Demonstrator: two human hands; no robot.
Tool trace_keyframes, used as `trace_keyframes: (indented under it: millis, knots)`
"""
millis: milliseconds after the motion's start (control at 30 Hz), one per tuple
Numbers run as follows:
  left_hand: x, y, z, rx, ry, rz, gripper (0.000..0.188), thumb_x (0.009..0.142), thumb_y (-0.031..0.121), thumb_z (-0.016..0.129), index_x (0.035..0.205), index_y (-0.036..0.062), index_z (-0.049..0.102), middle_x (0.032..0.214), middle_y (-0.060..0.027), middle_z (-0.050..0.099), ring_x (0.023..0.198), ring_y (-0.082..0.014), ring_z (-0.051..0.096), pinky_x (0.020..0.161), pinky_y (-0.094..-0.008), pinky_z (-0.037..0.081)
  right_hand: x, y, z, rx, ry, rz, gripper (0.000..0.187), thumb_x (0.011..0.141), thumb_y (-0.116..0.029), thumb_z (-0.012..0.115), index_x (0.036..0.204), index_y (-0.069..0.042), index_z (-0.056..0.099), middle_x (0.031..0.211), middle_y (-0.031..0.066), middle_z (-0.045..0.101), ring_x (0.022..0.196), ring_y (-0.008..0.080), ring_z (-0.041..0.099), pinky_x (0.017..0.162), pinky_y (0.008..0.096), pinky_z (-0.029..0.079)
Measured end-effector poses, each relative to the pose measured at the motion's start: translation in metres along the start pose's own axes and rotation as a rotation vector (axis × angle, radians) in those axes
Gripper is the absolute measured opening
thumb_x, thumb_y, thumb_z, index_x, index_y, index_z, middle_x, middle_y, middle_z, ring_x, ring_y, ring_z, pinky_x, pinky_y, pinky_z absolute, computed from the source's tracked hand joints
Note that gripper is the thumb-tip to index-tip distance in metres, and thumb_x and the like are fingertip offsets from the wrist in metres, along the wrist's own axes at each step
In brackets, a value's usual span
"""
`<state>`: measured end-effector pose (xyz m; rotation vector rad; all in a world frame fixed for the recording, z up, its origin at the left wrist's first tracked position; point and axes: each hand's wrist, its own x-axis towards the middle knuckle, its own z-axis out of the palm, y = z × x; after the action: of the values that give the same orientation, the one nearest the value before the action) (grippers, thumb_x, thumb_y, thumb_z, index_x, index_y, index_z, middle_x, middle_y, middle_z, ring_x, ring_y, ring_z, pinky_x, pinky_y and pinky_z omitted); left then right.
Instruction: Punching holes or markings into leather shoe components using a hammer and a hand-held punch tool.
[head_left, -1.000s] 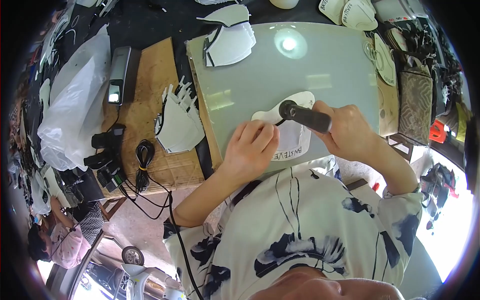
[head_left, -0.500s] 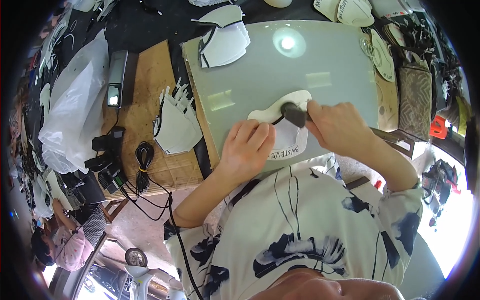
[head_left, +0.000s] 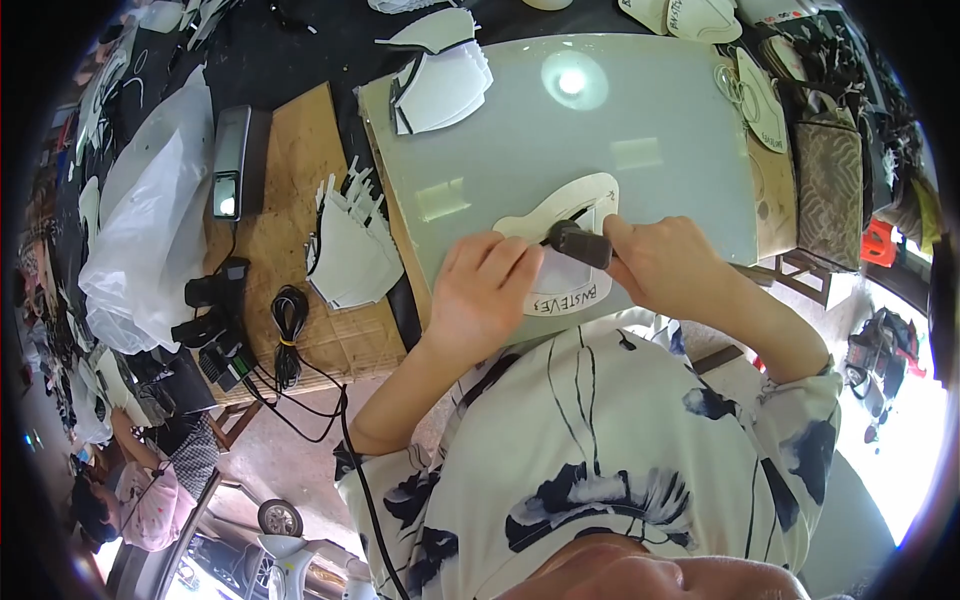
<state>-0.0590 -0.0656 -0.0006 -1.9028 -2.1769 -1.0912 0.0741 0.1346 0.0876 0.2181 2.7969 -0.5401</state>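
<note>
In front of me, a white shaped pattern piece (head_left: 570, 192) with handwriting along its near edge lies on the smooth grey-green board (head_left: 480, 140). A smaller white panel with a black edge strip lies on it, partly hidden. My left hand (head_left: 485, 285) is closed at the left edge of the pieces, its bent fingertips gripping and pressing there. My right hand (head_left: 660, 260) is closed around a dark hammer (head_left: 580, 245), whose head is over the black edge strip. The fist hides the handle.
White panels with black edging (head_left: 440, 90) lie at the board's far left; a stack (head_left: 355, 250) sits on brown cardboard. Further left are a plastic bag (head_left: 150, 220), a grey device (head_left: 240, 160) and coiled cable (head_left: 288, 335). A person (head_left: 150, 490) is at lower left.
The hammer head has shifted slightly down and left and tilted to lie more sideways. My left hand has slid slightly left, and more of the pattern piece's handwriting shows.
</note>
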Motion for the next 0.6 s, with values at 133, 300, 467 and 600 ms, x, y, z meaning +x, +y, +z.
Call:
trace_keyframes:
  millis: [133,300,467,600]
  knots:
    - [-0.006,-0.003,-0.004,-0.028,0.004,0.007,0.029,0.069,0.006,0.067,0.097,-0.0004,0.068,0.1,-0.0074,0.061,0.09,-0.0253,0.061,0.077,-0.0392,0.052,0.002,-0.002,-0.002,0.018,-0.03,0.035,0.035,0.1,-0.034,0.057,0.084,-0.003,0.051,0.055,0.0105,0.058,0.049,0.0328,0.06,0.048,0.0428,0.047]
    - [-0.003,-0.003,-0.006,-0.023,0.014,0.041,0.027,0.068,0.007,0.068,0.094,-0.0012,0.068,0.099,-0.0075,0.061,0.089,-0.025,0.061,0.076,-0.0383,0.052,0.008,-0.004,0.004,0.022,-0.163,-0.034,0.038,0.1,-0.036,0.057,0.084,-0.002,0.051,0.055,0.0113,0.057,0.048,0.033,0.059,0.048,0.0433,0.047]
    - [-0.003,-0.001,-0.007,-0.006,0.027,0.036,0.027,0.069,0.008,0.068,0.094,-0.0006,0.068,0.1,-0.0068,0.062,0.09,-0.0244,0.061,0.076,-0.039,0.051,0.009,-0.007,0.005,0.054,-0.057,-0.045,0.037,0.1,-0.036,0.057,0.084,-0.003,0.051,0.055,0.0114,0.058,0.048,0.0335,0.058,0.047,0.0428,0.046]
    - [-0.006,-0.001,-0.014,0.015,0.025,0.014,0.025,0.071,0.008,0.069,0.095,0.0016,0.07,0.099,-0.0055,0.063,0.091,-0.0235,0.062,0.077,-0.0389,0.05,0.011,-0.006,0.0,0.006,-0.224,-0.031,0.037,0.1,-0.036,0.057,0.085,-0.003,0.051,0.056,0.0111,0.058,0.049,0.0334,0.059,0.047,0.0429,0.045]
